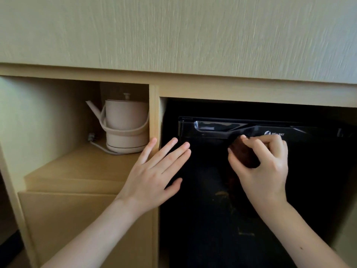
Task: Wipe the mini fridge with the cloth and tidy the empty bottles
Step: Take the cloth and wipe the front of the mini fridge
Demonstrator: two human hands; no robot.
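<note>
A black mini fridge (318, 171) stands with its door closed in the right bay of a wooden cabinet. A recessed handle runs along the top of the door. My right hand (266, 163) presses a bunched dark brown cloth (244, 154) against the upper part of the door, just below the handle and left of the white logo. My left hand (154, 171) lies flat with fingers spread on the door's left edge, its little finger over the wooden divider. No bottles are in sight.
A pale pink electric kettle (125, 124) with its cord sits on a shelf in the left bay. Below it are a wooden step and a drawer front (77, 219). A wooden divider (154, 113) separates the bays. A textured wall panel (173, 31) fills the top.
</note>
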